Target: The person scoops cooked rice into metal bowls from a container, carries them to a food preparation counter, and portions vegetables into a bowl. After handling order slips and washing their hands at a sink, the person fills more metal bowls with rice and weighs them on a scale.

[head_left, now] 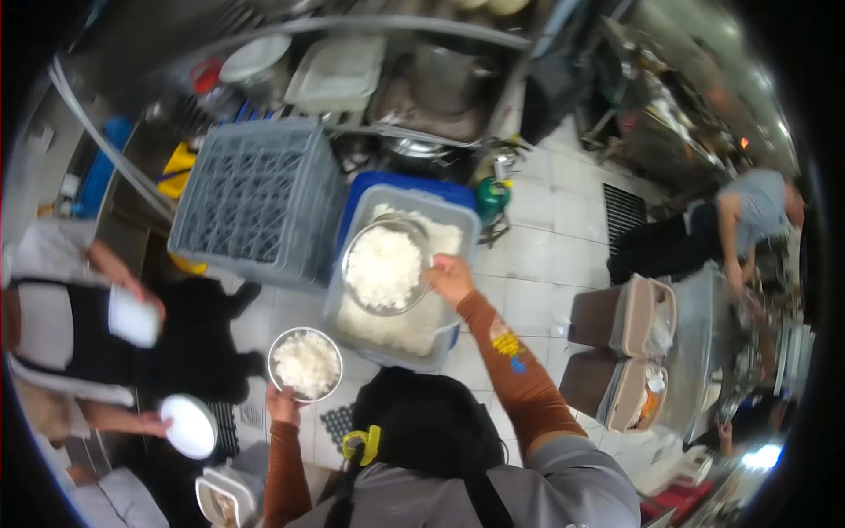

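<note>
My right hand (449,280) grips the right edge of a round metal bowl (384,266) full of white rice-like food. That bowl is over a grey tub (469,231) holding more of the same white food, with a blue container (363,183) behind and under it. Lower left, my left hand (282,406) holds a smaller round metal bowl (304,364) by its bottom edge, also filled with the white food. The smaller bowl is to the left of the tub, apart from it.
A grey crate stack (255,198) stands left of the tub. Two people at the left hold white dishes (188,427). Brown bins (603,387) and another person (748,211) are at the right. A metal shelf (352,31) with trays runs along the top.
</note>
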Motion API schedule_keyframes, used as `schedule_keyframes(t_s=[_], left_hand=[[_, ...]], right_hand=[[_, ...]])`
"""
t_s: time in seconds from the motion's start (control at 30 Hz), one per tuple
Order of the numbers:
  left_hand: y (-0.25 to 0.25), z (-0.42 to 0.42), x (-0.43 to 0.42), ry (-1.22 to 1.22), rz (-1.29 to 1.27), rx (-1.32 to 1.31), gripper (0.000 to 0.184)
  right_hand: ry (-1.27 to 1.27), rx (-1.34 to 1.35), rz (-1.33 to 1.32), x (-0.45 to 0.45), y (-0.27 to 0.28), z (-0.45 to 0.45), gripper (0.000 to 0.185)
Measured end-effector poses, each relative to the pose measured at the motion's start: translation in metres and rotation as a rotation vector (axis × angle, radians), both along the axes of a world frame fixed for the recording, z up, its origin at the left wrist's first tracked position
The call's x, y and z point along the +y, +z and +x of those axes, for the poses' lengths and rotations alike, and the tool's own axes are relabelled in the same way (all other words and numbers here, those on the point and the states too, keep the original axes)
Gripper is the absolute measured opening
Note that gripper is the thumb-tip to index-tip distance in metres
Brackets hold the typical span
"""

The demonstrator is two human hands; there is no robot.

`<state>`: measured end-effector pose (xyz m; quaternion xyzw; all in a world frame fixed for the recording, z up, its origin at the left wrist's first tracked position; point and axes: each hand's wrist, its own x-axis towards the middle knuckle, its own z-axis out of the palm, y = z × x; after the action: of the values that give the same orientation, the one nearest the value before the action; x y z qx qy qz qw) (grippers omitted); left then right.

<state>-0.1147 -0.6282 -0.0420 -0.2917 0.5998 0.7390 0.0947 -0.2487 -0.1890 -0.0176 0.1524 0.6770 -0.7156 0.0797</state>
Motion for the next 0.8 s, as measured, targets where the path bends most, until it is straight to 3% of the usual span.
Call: schedule_keyframes(t_s=[0.1,0.17,0.23,0.37,0.43,0.53,0.57,0.67,0.73,0.8], left_hand=[[0.012,0.012,0.03,-0.091,0.018,0.006,0.055],[0.055,0.024,0.072,-0.112,0.128,0.071,0.057],[0.115,0.054,0.107,-0.224,0.043,0.057,0.059],[0.137,0.096,0.19,-0.452,0.088,0.102,0.056],[0.167,0.121,0.228,-0.608,0.14,0.114,0.053],[0.172,0.153,0.322,-0.728,0.242,-0.007,0.05],[0.169,0.162,0.35,-0.804,0.244,-0.013,0.049],[0.171,0.185,0.409,-0.991,0.224,-0.051,0.044],[0.157,0.198,0.456,-1.097,0.214,-0.074,0.039],[0.164,0.224,0.503,-1.14,0.223,-0.094,0.036]], right_hand=[[-0.175,0.053,-0.11,0.012,0.05,0.071,0.007],[-0.231,0.125,-0.284,0.031,0.097,0.135,0.009],[-0.252,0.181,-0.207,0.053,0.122,0.213,0.012],[-0.525,0.026,-0.086,0.119,0.183,0.41,0.012],[-0.66,-0.03,-0.003,0.133,0.192,0.512,0.015],[-0.999,-0.15,0.1,0.145,0.16,0.642,0.014],[-1.096,-0.105,0.298,0.144,0.156,0.682,0.011],[-1.456,-0.216,0.101,0.13,0.211,0.76,0.007],[-1.664,-0.212,0.072,0.127,0.192,0.799,0.006],[-1.791,-0.214,0.07,0.131,0.206,0.821,0.007]])
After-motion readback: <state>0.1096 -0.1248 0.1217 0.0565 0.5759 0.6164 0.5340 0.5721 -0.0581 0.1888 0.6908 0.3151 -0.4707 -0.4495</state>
